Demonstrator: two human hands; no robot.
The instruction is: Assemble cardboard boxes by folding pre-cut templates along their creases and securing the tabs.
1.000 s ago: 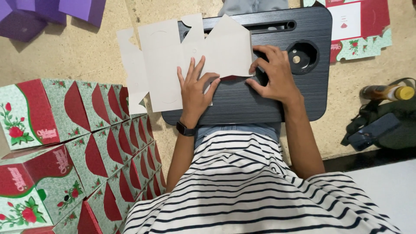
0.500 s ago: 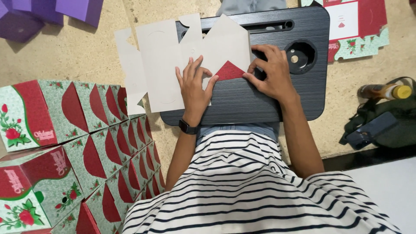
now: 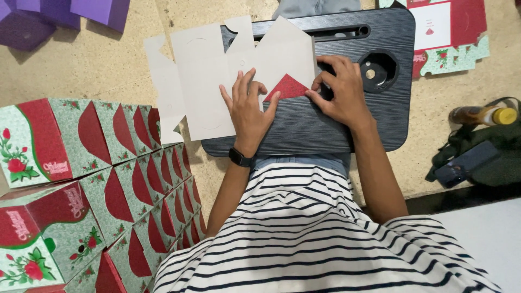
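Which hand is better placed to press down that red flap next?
Right, probably. The right hand has fingers at the red flap's edge; the left hand lies flat, pinning the cardboard on the tray.
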